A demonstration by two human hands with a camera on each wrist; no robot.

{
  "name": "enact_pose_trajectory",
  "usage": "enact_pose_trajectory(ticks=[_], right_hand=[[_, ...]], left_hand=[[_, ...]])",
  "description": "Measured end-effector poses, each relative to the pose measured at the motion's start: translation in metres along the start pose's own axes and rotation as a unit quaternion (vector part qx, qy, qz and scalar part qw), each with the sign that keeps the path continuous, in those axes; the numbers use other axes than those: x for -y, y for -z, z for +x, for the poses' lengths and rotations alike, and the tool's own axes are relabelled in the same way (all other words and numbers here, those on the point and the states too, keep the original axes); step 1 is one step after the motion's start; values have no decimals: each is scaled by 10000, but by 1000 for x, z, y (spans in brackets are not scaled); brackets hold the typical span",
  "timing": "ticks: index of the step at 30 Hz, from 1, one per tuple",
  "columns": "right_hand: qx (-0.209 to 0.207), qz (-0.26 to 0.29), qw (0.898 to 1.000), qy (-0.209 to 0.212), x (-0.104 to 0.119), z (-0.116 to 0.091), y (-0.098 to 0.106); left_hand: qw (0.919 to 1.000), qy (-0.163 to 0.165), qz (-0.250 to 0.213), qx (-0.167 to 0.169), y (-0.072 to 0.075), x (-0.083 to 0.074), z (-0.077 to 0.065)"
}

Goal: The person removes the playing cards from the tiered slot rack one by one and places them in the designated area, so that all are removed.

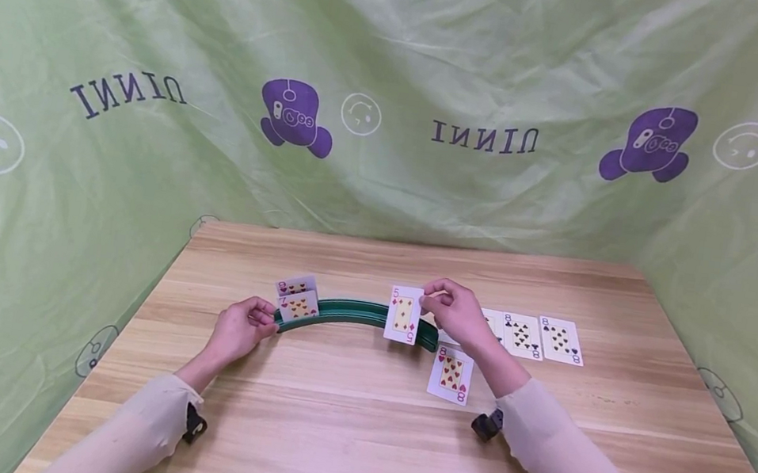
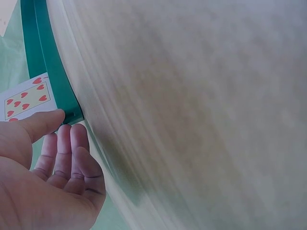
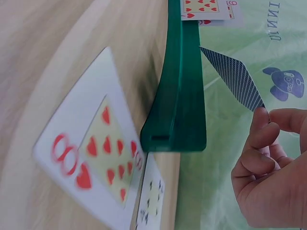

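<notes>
A curved green card holder [image 1: 347, 311] lies on the table. My left hand [image 1: 239, 332] pinches its left end, the thumb against the rack in the left wrist view. Beside that hand, a seven of hearts [image 1: 299, 307] stands in the holder, with a nine of hearts [image 1: 293, 286] partly hidden behind it. My right hand [image 1: 458, 312] pinches a five of diamonds [image 1: 403, 316] by its right edge, above the holder's right part. From the right wrist, only this card's patterned back [image 3: 235, 79] shows. Below the holder's right end lies an eight of hearts [image 1: 450, 374], face up.
Two black eights, one [image 1: 522, 336] beside the other [image 1: 561, 340], lie face up at the right. More cards to their left are partly covered by my right hand and the holder. A green printed curtain [image 1: 385, 189] surrounds the wooden table [image 1: 338, 439].
</notes>
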State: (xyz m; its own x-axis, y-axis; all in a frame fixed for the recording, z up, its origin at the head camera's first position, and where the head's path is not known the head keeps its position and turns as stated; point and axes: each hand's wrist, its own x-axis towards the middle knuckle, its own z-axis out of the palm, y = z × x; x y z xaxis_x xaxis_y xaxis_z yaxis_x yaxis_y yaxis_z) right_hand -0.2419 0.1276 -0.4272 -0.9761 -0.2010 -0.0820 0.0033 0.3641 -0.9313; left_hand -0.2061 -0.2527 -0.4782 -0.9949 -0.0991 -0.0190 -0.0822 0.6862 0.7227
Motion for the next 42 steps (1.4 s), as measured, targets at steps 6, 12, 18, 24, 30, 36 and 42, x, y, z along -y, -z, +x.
enact_pose_trajectory(ticks=[6,12,18,24,30,36,42], right_hand=[[-58,-82,9999,-67,-10,-7,12],[-65,-125,9999,-59,-17,-14,23],[-134,-205,9997,-73,-23,-19,32],[-182,-260,9993,-197,-32,-27,40],[-265,-328,9986,-307,-39,-36,48],[-383,-531,9974,-314,-46,-44,59],[-394,-473,9973,-397,-51,-52,68]], left_hand=[[10000,-9,15,-23,0,0,-1],[10000,-20,25,-30,0,-1,-2],[10000,-40,20,-42,0,0,-1],[10000,-34,21,-49,0,1,-1],[10000,32,22,23,0,0,-1],[10000,46,-25,45,0,0,-2],[10000,24,-20,58,0,0,-1]])
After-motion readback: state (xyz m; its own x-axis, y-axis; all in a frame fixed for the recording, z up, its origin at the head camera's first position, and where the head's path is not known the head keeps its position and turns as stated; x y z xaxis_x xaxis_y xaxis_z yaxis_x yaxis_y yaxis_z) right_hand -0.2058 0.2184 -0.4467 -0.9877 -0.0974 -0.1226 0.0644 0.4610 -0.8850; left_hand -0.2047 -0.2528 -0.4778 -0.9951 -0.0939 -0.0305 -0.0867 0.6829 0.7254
